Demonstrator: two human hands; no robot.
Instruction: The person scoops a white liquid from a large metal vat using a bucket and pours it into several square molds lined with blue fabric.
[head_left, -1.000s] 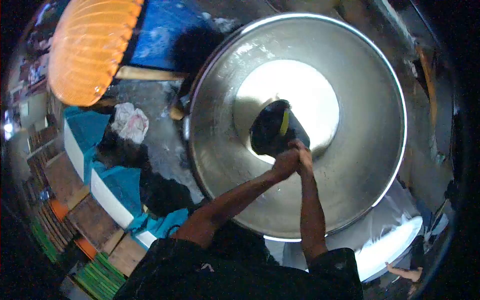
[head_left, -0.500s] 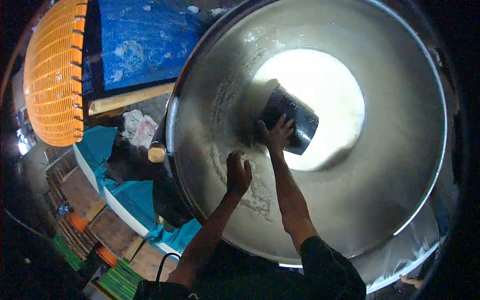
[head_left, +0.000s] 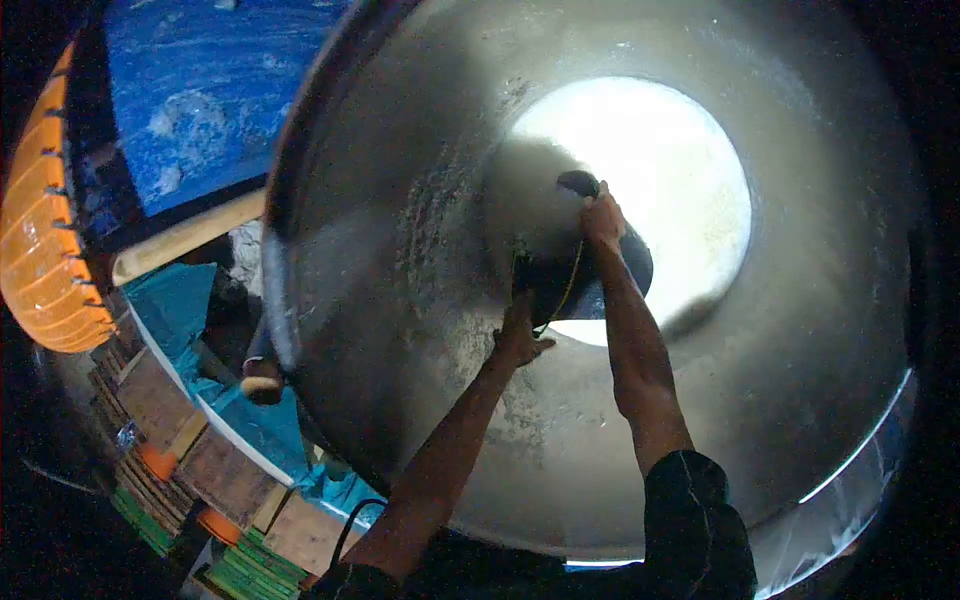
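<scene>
A huge, round, silvery metal vat with sloping walls fills most of the view. To its upper left lies a broad blue sheet smeared with white, beside the vat's rim. Low in the vat is a bright white round area, with a dark shadow across its left part. Teal sheeting with a white edge runs outside the vat at the lower left, and at the far left stands a rounded orange mesh basket, partly cut off. A pale wooden pole lies between the blue and teal sheets. A black cylindrical bucket is inside the vat, tilted, over the white area's lower left. The right hand has its fingers curled tight on the bucket's upper edge. The left hand is half open at the bucket's near side, thumb spread; whether it grips cannot be told. Between both hands runs a thin yellow cord
</scene>
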